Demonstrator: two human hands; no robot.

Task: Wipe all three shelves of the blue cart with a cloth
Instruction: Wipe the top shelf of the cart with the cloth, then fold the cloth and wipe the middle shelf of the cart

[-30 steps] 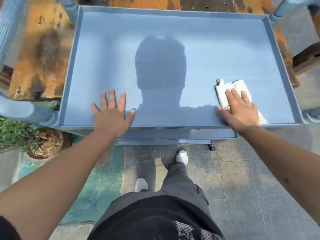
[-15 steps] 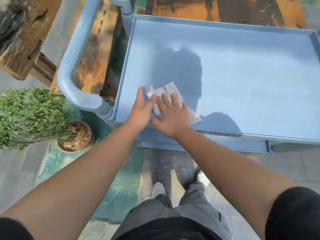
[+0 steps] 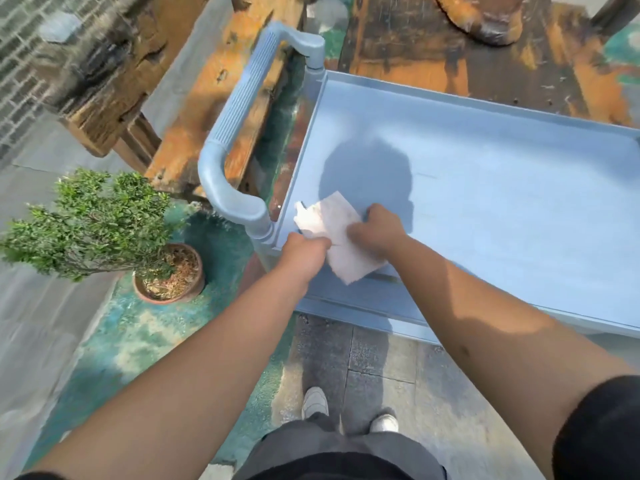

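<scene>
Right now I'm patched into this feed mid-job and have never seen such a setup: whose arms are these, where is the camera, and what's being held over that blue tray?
There is no machine here. The picture comes from one wide-angle camera worn on a person's head, looking forward and down, so the two bare arms reaching in from below are that person's own. The pale blue plastic top shelf of the cart fills the right side, with its ribbed blue handle at the left end. The left hand and right hand both grip a crumpled white cloth at the shelf's near left corner, fingers closed on it. Nothing else lies on the shelf; the dark patch is a shadow. A potted green shrub stands on the ground to the left, and weathered wooden benches lie beyond the cart.
</scene>
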